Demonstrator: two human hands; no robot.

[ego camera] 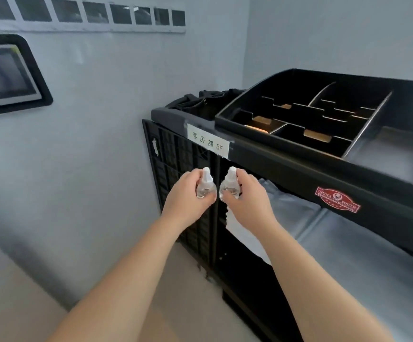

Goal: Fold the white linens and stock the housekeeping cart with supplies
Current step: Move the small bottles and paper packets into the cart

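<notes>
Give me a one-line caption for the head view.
Each hand, left hand and right hand, holds a small clear bottle beside the housekeeping cart.

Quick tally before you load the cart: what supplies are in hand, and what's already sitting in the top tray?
Small clear bottles with white caps, in hand: 2
Tan packets in the top tray: 4 visible
Total: 6

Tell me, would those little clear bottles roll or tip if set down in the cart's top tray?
Probably tippy: each small bottle is bulbous below a narrow white cap. Laid down, the round body would likely roll. Both look light, since each hand holds one easily; the divided tray should steady them.
</notes>
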